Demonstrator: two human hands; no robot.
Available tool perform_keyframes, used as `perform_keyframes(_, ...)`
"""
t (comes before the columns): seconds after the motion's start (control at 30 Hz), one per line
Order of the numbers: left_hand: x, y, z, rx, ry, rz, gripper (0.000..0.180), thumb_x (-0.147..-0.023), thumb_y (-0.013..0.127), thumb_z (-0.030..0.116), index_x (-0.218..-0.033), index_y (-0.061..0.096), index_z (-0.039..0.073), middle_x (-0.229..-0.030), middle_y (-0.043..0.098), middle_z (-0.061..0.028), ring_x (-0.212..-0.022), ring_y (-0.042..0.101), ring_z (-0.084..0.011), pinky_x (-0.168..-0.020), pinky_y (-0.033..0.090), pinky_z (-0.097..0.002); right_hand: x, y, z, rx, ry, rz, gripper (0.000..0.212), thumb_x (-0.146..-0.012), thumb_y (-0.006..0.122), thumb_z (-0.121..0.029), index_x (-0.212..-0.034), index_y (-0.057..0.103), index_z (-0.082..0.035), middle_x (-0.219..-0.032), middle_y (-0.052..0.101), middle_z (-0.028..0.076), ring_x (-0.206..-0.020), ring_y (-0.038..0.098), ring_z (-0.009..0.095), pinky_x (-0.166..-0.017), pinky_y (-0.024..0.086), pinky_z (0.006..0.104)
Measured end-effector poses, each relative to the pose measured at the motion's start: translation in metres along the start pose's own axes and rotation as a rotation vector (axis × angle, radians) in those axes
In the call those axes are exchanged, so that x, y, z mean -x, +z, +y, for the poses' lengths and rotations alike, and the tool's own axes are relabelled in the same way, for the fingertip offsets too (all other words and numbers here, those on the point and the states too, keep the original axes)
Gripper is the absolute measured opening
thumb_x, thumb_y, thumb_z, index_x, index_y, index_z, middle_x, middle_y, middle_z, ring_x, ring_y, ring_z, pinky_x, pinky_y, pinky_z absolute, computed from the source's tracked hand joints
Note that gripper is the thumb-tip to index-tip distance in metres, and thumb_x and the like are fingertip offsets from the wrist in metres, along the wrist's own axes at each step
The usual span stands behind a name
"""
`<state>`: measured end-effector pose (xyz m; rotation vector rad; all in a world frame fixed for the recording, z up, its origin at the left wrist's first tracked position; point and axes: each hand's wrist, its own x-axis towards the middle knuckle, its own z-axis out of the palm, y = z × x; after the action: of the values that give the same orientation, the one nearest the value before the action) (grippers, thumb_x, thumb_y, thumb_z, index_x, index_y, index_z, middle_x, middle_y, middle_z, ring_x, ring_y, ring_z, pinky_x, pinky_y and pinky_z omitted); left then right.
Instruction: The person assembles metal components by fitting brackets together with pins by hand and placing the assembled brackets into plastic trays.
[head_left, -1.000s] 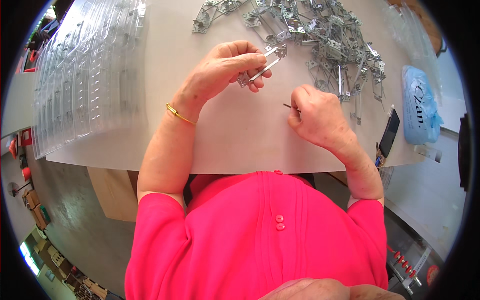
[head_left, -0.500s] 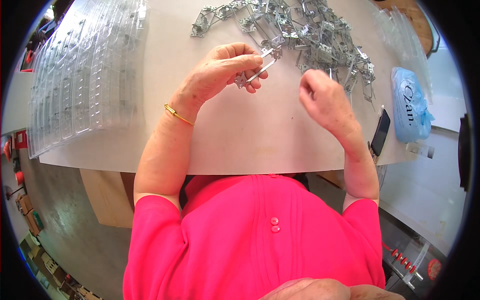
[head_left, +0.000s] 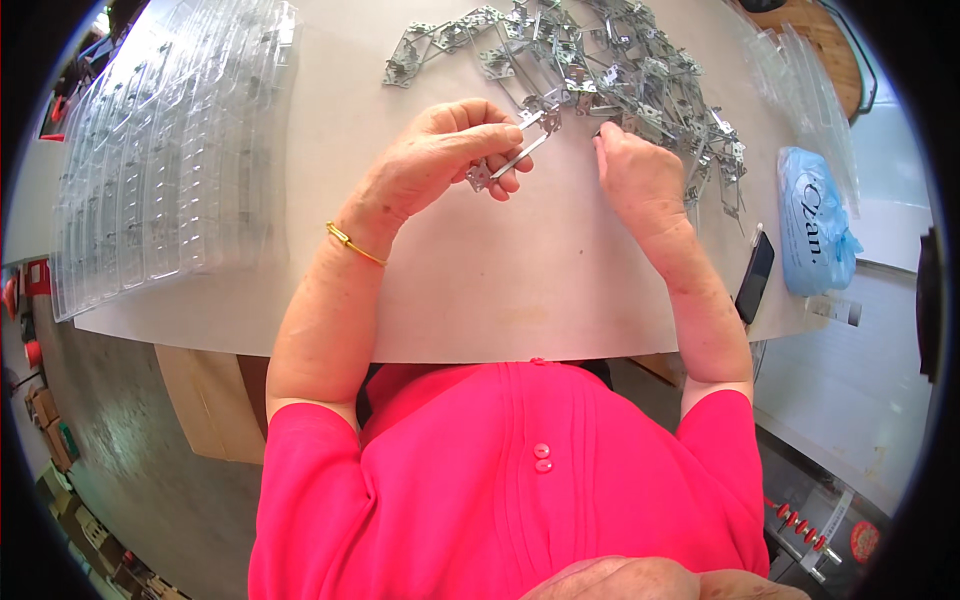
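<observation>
Our right hand [head_left: 640,178] has moved farther off since a second ago, to the near side of the metal pile [head_left: 655,85]. At left, clear trays [head_left: 170,165] stand in a row on the tabletop [head_left: 480,290]. Right of them, our left hand [head_left: 445,150], a bracelet [head_left: 358,245] at its wrist, keeps its grip closed on a bracket [head_left: 535,145], just near of the pile. Our right fingers curl inward; we cannot tell whether that grip is closed or holding anything. Farther right are a phone [head_left: 755,277] and a blue bag [head_left: 812,220].
</observation>
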<state>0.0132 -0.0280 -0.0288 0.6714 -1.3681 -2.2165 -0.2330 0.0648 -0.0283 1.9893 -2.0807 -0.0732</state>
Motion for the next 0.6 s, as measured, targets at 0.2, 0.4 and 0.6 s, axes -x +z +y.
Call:
perform_keyframes(0.2,-0.001,-0.001,-0.001,0.01,0.004,-0.018,0.025,-0.102,0.062,0.023,-0.108,0.063,-0.002,-0.095,0.073,-0.0165,-0.075,0.071,-0.0165,-0.067,0.059,-0.0298,0.006,0.002,-0.001,0.078,-0.062,0.056,0.012,-0.081,0.064,-0.004,-0.092,0.065,-0.01,-0.071,0.071,0.006,-0.063,0.074,0.023,-0.051,0.057,0.0334)
perform_keyframes(0.4,-0.001,-0.001,-0.003,0.008,0.004,-0.029,0.026,-0.101,0.061,0.023,-0.108,0.063,-0.002,-0.095,0.072,-0.0158,-0.075,0.071,-0.0164,-0.067,0.059,-0.0299,0.006,-0.002,-0.006,0.179,-0.083,-0.034,0.021,-0.079,0.067,-0.006,-0.099,0.067,-0.009,-0.068,0.071,0.004,-0.063,0.074,0.02,-0.051,0.056,0.0318)
perform_keyframes(0.6,0.0,0.0,0.0,0.01,-0.011,-0.018,0.026,-0.101,0.062,0.024,-0.107,0.064,-0.002,-0.094,0.072,-0.0145,-0.076,0.071,-0.0165,-0.067,0.059,-0.0298,0.017,-0.002,-0.005,0.22,-0.128,-0.016,0.038,-0.079,0.066,-0.006,-0.117,0.069,-0.008,-0.068,0.07,0.002,-0.061,0.073,0.017,-0.049,0.055,0.0294)
